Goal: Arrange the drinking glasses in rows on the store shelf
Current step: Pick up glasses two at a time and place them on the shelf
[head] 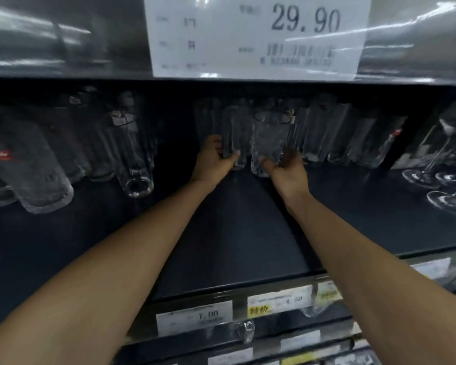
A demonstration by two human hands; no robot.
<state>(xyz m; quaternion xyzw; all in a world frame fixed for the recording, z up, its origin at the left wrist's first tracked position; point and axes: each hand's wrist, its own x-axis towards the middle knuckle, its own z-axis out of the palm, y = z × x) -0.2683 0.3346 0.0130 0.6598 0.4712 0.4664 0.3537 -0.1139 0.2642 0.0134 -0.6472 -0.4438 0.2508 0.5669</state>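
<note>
Roughly midway is a fair reading of the job from the head camera, the only view there is. Both arms reach deep onto the dark shelf (234, 233). The left hand (213, 159) has its fingers and thumb curled round the lower part of a tall plain glass (234, 135). The right hand (284, 169) grips the base of a shorter patterned glass (270, 140) just beside it. Both glasses are upright at the back of the shelf, near its middle; whether they rest on the shelf or are lifted just off it is hard to tell in the dim, blurred picture.

To the right, a row of tall glasses (321, 133) already stands close together along the back, which looks like finished work. To the left, a looser group of glasses (37, 169) (one carries a red label) stands at uneven depths, with a slim glass (133, 156) set forward on its own, so that side probably needs lining up. The front of the shelf holds no glasses at all.

Stemmed wine glasses (437, 167) stand at the far right, and a large price card (256, 35) reading 29.90 hangs on the shelf edge above.
</note>
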